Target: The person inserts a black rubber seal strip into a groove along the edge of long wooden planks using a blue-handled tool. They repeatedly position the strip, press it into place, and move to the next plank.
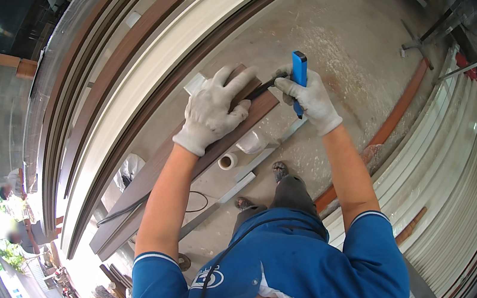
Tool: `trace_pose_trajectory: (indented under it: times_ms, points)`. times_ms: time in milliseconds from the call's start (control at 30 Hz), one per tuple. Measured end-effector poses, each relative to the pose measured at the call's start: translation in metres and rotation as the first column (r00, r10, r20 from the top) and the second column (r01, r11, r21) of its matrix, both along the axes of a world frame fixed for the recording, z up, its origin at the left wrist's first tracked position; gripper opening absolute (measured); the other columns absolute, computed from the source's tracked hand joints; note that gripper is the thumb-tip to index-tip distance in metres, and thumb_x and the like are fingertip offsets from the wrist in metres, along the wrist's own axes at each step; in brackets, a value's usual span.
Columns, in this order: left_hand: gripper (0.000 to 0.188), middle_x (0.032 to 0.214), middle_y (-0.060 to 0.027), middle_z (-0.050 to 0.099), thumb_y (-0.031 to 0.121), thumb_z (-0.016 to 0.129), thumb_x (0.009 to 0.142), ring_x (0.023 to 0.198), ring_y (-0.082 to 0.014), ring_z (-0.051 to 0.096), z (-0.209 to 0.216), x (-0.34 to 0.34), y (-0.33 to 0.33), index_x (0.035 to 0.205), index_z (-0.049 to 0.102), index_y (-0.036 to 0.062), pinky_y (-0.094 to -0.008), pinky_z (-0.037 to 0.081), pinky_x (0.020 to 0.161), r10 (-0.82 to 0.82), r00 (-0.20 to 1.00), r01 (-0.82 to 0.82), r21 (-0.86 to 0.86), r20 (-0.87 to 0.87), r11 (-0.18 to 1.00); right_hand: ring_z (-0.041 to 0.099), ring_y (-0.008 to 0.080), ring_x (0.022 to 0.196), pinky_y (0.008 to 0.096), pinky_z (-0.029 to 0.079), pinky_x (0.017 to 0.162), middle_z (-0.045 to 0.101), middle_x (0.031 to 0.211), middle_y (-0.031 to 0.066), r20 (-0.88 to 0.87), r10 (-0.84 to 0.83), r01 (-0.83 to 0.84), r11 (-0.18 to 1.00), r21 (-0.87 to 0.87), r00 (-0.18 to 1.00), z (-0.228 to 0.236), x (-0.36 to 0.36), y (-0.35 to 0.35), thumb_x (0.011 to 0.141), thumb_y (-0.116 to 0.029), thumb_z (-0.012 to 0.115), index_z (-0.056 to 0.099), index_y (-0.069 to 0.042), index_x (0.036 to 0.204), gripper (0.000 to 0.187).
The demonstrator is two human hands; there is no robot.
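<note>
My left hand (215, 110), in a pale work glove, lies with spread fingers on a long brown profile (152, 183). A black rubber strip (262, 89) runs along this profile, partly hidden under the left hand. My right hand (314, 102), gloved too, is closed around a blue utility knife (299, 69) with a black end; no blade shows. The thumb and fingertips of that hand also pinch the far end of the black strip, just beyond the profile's end.
Long white and brown profiles (157, 57) curve past on the left. More white lengths (458, 172) are stacked on the right, beside an orange-brown bar (396, 118). A tape roll (228, 161) and a grey metal bar (245, 177) lie below the profile, near my feet.
</note>
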State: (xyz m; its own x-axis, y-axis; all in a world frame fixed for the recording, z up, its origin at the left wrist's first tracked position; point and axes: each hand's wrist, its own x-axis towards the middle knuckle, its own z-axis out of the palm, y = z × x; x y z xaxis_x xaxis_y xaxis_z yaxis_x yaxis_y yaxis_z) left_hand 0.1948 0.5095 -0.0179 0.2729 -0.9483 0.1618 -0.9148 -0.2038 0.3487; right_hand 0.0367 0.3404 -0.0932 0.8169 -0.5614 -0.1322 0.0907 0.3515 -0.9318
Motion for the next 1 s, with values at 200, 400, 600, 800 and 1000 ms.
trace_pose_trajectory:
  times_ms: [200, 400, 600, 800, 1000]
  points:
    - [0.05, 0.137, -0.0123, 0.059, 0.02, 0.068, 0.087, 0.106, -0.0403, 0.065, -0.002, 0.01, -0.019, 0.136, 0.06, 0.015, -0.0498, 0.053, 0.092, -0.151, 0.988, 0.151, 0.084, -0.003, 0.985, 0.06, 0.0076, 0.066, 0.023, 0.047, 0.057, 0.066, 0.084, 0.0023, 0.032, -0.113, 0.114, 0.993, -0.023, 0.993, -0.001, 0.008, 0.01, 0.096, -0.011, 0.073, 0.069, 0.002, 0.112, 0.021]
    - [0.036, 0.124, -0.0112, 0.064, 0.022, 0.069, 0.09, 0.1, -0.0396, 0.064, -0.003, 0.001, -0.027, 0.123, 0.064, 0.0106, -0.0491, 0.052, 0.087, -0.088, 0.996, 0.089, 0.138, -0.011, 0.986, 0.059, 0.0075, 0.067, 0.0233, 0.048, 0.06, 0.067, 0.088, 0.0022, 0.062, -0.145, 0.144, 0.989, 0.008, 0.988, 0.0, 0.018, 0.01, 0.096, -0.01, 0.073, 0.068, 0.0, 0.112, 0.02]
    - [0.031, 0.114, -0.0121, 0.064, 0.024, 0.071, 0.09, 0.098, -0.0393, 0.063, -0.004, -0.004, -0.032, 0.117, 0.064, 0.0089, -0.0493, 0.051, 0.085, -0.053, 0.998, 0.053, 0.055, 0.015, 0.997, 0.06, 0.008, 0.068, 0.0242, 0.049, 0.062, 0.067, 0.089, 0.0017, -0.014, -0.197, 0.198, 0.98, 0.031, 0.98, 0.0, 0.009, 0.017, 0.097, -0.014, 0.073, 0.067, -0.001, 0.112, 0.02]
    - [0.03, 0.119, -0.0124, 0.064, 0.021, 0.069, 0.091, 0.098, -0.0402, 0.063, -0.002, -0.001, -0.024, 0.117, 0.063, 0.0086, -0.0495, 0.051, 0.087, -0.112, 0.993, 0.113, 0.054, -0.023, 0.992, 0.06, 0.0079, 0.07, 0.0246, 0.05, 0.064, 0.066, 0.086, 0.001, 0.043, -0.329, 0.32, 0.937, 0.142, 0.943, -0.006, 0.008, 0.034, 0.097, -0.014, 0.074, 0.068, -0.002, 0.11, 0.019]
    - [0.03, 0.12, -0.0123, 0.064, 0.021, 0.068, 0.091, 0.097, -0.0403, 0.063, -0.003, -0.006, -0.03, 0.119, 0.064, 0.0109, -0.05, 0.052, 0.086, -0.067, 0.997, 0.065, 0.053, 0.04, 0.997, 0.06, 0.0084, 0.069, 0.0251, 0.05, 0.063, 0.067, 0.083, 0.001, -0.02, -0.31, 0.31, 0.946, 0.091, 0.951, 0.011, 0.026, 0.019, 0.094, -0.012, 0.076, 0.07, -0.003, 0.104, 0.015]
